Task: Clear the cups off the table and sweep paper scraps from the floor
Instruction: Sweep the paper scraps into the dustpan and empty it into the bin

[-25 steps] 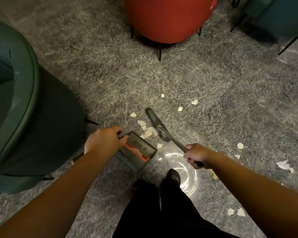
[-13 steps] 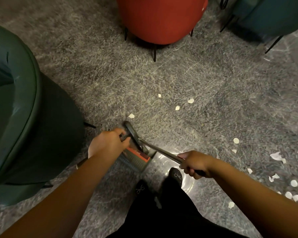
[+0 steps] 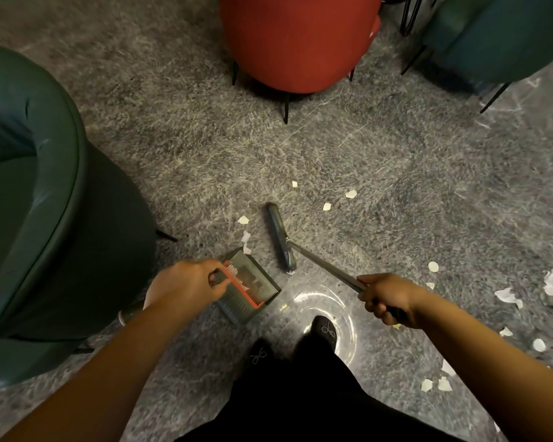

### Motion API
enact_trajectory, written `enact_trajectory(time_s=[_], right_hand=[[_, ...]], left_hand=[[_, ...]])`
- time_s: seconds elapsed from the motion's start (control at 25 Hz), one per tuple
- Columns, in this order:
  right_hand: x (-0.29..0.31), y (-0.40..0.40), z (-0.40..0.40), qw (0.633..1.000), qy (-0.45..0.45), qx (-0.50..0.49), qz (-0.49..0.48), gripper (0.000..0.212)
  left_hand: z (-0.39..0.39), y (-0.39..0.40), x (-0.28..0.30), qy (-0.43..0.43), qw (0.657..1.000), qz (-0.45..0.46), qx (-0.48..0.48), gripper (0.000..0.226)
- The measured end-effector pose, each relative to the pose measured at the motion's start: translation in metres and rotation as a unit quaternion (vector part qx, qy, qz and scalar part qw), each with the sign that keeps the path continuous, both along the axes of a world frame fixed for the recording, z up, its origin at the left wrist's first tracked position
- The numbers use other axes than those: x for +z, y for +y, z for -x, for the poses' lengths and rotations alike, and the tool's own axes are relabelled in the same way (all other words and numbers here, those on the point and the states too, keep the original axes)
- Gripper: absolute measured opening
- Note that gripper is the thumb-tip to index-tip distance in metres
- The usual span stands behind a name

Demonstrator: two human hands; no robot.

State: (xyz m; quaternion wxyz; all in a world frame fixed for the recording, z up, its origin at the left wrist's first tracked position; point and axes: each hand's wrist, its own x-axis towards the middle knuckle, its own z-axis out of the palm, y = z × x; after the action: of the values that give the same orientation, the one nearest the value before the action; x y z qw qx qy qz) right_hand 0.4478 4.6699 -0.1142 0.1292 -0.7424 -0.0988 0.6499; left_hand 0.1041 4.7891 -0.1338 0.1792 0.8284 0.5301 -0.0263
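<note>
My left hand (image 3: 186, 287) grips the handle of a dark dustpan (image 3: 253, 287) with an orange comb edge, resting on the grey floor. My right hand (image 3: 388, 298) grips the metal handle of a small broom (image 3: 280, 240), whose dark head lies on the floor just right of the dustpan's mouth. White paper scraps (image 3: 245, 237) lie by the pan's far corner. More scraps (image 3: 350, 194) sit beyond the broom head, and several scraps (image 3: 508, 295) are scattered at the right. No cups are in view.
A green armchair (image 3: 45, 199) stands close on the left. A red chair (image 3: 297, 43) with thin black legs is straight ahead, and a teal chair (image 3: 498, 36) at the far right. My black-trousered legs and shoes (image 3: 324, 328) stand just behind the dustpan.
The broom head has swung away from the dustpan, up and to the right, after sweeping into it half a second ago. The dustpan has tilted slightly in my left hand.
</note>
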Motion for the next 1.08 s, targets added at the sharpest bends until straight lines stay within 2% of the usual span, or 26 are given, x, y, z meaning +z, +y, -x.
enact_trajectory(time_s=[0.12,0.24,0.48,0.64,0.8,0.96,1.08], right_hand=[[-0.02,0.002,-0.001,1.0,-0.023,0.002,0.008,0.022],[-0.043,0.002,0.009,0.999,-0.029,0.022,0.019,0.017],[-0.061,0.002,0.035,0.999,0.034,0.009,0.012,0.027],[-0.043,-0.008,0.042,0.997,0.068,-0.011,0.018,0.021],[-0.024,-0.01,0.042,0.997,0.074,-0.014,0.002,0.043],[-0.013,0.001,0.04,0.998,0.056,-0.008,-0.016,0.053],[-0.009,0.014,0.042,0.999,0.04,-0.009,-0.028,0.052]], left_hand=[[0.004,0.002,0.0,0.004,0.999,0.039,-0.004,0.021],[0.002,0.001,-0.004,0.0,0.999,0.037,-0.012,0.022],[-0.014,0.006,-0.007,0.007,0.999,0.038,-0.01,0.026],[-0.013,0.006,-0.007,0.014,0.999,0.027,-0.011,0.025],[-0.004,0.0,-0.006,0.015,0.999,0.033,-0.003,0.026],[0.008,-0.009,-0.001,0.008,0.995,0.037,0.088,0.026],[0.015,-0.008,0.002,0.002,0.988,0.041,0.152,0.026]])
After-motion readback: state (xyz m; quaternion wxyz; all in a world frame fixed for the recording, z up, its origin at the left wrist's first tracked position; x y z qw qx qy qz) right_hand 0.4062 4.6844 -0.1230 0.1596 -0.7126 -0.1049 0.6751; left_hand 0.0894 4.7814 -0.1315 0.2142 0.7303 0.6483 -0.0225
